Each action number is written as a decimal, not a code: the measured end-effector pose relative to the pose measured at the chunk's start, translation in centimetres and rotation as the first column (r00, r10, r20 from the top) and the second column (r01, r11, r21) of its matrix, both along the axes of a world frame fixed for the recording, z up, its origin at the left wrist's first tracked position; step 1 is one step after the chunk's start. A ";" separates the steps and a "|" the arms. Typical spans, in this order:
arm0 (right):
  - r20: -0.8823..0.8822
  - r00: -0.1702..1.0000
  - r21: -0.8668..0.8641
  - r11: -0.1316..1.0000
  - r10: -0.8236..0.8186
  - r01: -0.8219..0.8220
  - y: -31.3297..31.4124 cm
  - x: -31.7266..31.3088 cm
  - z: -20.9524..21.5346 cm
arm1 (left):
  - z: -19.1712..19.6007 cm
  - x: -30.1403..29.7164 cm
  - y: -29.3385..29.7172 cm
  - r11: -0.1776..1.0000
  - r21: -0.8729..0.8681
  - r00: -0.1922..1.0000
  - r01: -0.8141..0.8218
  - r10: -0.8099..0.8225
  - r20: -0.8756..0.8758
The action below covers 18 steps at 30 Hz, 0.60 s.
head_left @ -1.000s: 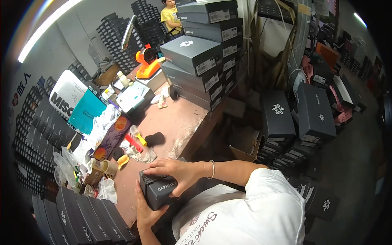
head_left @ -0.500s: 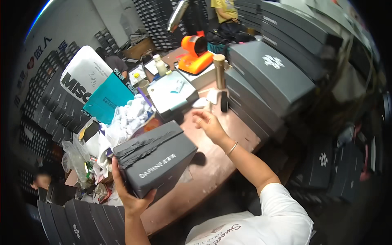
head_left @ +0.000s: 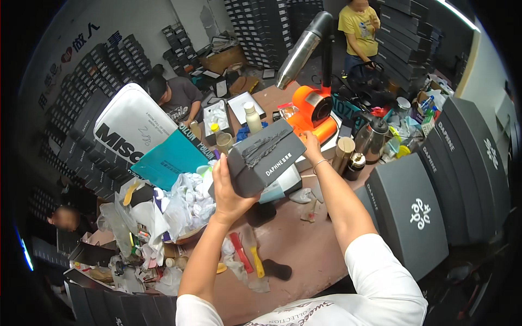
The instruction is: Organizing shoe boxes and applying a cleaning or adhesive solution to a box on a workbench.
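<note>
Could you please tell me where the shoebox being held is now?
In the head view, the shoebox is near the middle, held by the left hand, with the orange stand above and right of it in the picture.

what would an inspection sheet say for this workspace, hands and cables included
surface: reddish-brown table, visibly marked
job's things: dark grey box, tilted, in hand
clutter: red tool and yellow tool beside black pad
hands: left hand grips box; right hand by orange device, contact unclear
cables: none clearly distinguishable
surroundings: stacked grey boxes at right; person in yellow top beyond the table
</note>
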State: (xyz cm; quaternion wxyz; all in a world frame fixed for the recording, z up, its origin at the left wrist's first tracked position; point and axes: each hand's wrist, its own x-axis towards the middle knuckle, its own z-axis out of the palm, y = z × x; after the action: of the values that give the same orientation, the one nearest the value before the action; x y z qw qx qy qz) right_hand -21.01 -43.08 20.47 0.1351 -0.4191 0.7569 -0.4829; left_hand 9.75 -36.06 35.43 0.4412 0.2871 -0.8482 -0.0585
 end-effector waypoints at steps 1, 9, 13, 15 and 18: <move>-0.071 0.997 0.074 0.997 0.003 0.002 -0.6 -0.1 -0.2 | -0.8 -0.8 -1.2 1.000 0.017 1.000 -0.024 0.024 0.002; -0.547 0.824 0.330 0.943 0.150 0.047 -3.2 -1.7 -1.2 | -4.9 -3.1 -5.7 0.988 0.108 0.993 -0.114 0.112 0.021; -0.583 0.788 0.309 0.951 0.197 -0.009 -3.4 -3.5 -1.5 | -5.3 -3.8 -6.4 0.979 0.164 0.992 -0.119 0.125 -0.026; -0.577 0.791 0.315 0.949 0.201 -0.012 -3.4 -3.1 -0.9 | -5.4 -3.9 -6.7 0.978 0.178 0.993 -0.108 0.115 -0.032; -0.560 0.806 0.315 0.949 0.193 -0.009 -4.0 -2.8 -0.8 | -5.6 -4.1 -7.3 0.985 0.144 0.994 -0.092 0.099 -0.039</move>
State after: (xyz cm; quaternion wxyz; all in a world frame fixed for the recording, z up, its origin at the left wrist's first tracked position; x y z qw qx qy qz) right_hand -23.80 -47.04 19.65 -0.0165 -0.5621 0.8014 -0.2038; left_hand 5.64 -43.35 29.83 0.4414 0.3567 -0.8167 -0.1043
